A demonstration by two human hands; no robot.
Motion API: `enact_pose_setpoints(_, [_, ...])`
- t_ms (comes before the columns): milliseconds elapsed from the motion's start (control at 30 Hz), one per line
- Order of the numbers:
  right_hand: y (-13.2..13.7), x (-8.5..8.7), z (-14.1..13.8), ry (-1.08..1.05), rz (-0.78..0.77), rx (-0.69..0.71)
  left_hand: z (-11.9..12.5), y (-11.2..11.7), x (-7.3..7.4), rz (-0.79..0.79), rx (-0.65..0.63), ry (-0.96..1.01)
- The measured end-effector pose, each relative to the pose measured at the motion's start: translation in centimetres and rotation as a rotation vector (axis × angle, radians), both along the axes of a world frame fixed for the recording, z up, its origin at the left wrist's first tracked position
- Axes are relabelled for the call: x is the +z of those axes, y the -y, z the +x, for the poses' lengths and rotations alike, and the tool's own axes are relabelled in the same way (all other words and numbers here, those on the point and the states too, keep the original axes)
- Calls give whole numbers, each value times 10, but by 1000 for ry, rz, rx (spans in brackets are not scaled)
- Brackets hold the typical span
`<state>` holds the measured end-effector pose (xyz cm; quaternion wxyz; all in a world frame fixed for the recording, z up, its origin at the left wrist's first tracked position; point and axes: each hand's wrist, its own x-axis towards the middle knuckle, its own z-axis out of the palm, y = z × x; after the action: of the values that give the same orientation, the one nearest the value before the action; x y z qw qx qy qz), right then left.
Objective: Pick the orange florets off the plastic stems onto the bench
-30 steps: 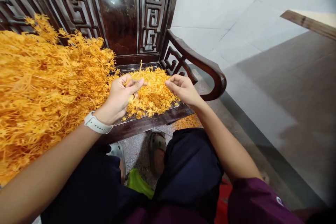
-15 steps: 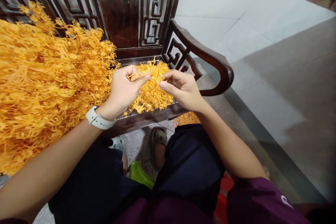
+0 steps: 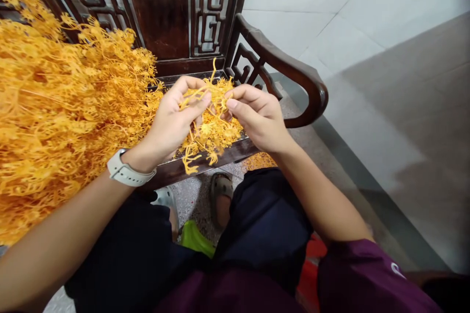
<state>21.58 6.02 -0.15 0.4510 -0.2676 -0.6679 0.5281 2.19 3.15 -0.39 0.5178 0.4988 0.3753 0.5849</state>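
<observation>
My left hand (image 3: 172,120) and my right hand (image 3: 257,117) meet above the front of a dark carved wooden bench (image 3: 205,156). Both pinch one orange plastic sprig (image 3: 205,107) of thin branching stems, lifted off the seat with its ends dangling below my fingers. Under it lies a small heap of loose orange pieces (image 3: 220,129). A white watch (image 3: 127,172) is on my left wrist.
A big pile of orange plastic sprigs (image 3: 62,107) fills the bench's left side. The curved armrest (image 3: 286,73) rises at the right. More orange pieces (image 3: 259,160) lie on the floor by my sandalled foot (image 3: 220,195), near a green object (image 3: 196,239).
My hands have closed together and lifted the sprig higher off the small heap; its loose ends now hang down below my left fingers.
</observation>
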Motion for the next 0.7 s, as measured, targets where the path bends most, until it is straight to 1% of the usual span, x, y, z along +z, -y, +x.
enact_pose_setpoints(100, [2,1,-3,-10,57,-98,-1,1,2,-7,-4,-49])
enact_pose_setpoints(200, [4,2,-6,-15,73,-117,1,3,6,21,10,-84])
enact_pose_setpoints(300, [7,1,-7,-2,-1,-42,4,6,9,29,-3,-116])
enact_pose_setpoints(367, [8,0,-7,-28,-66,35,2,8,12,22,-53,-105])
enact_pose_setpoints(500, [11,-2,-5,-84,-163,179,-7,10,16,-88,-291,-20])
enact_pose_setpoints(533, [11,-2,-4,-93,-167,209,-9,10,16,-115,-340,-4])
enact_pose_setpoints(600, [10,-3,-4,-111,-151,259,-10,9,17,-143,-391,18])
enact_pose_setpoints(700, [7,-5,-5,-121,-107,304,-8,9,18,-143,-395,28])
